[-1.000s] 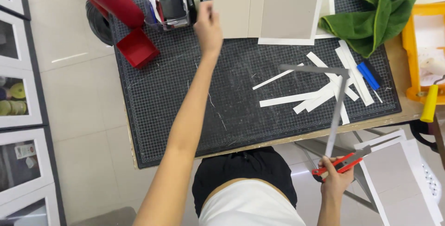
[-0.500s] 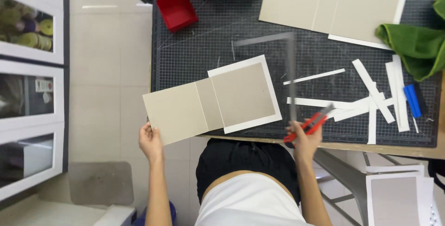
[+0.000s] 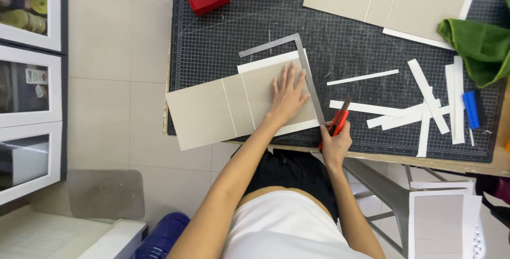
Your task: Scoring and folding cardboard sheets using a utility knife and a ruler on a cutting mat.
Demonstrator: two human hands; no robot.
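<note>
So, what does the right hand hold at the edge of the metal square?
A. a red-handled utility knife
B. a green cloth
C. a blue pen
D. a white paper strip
A: the right hand grips a red-handled utility knife beside the metal square, while the left hand lies flat on the grey board.

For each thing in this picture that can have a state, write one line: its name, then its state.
Left hand: flat, pressing the grey board.
Right hand: gripping the red knife.
Red knife: blade at the square's edge.
Grey board: lying flat, overhanging the mat.
Steel square: lying on the board.
Green cloth: crumpled.
</note>
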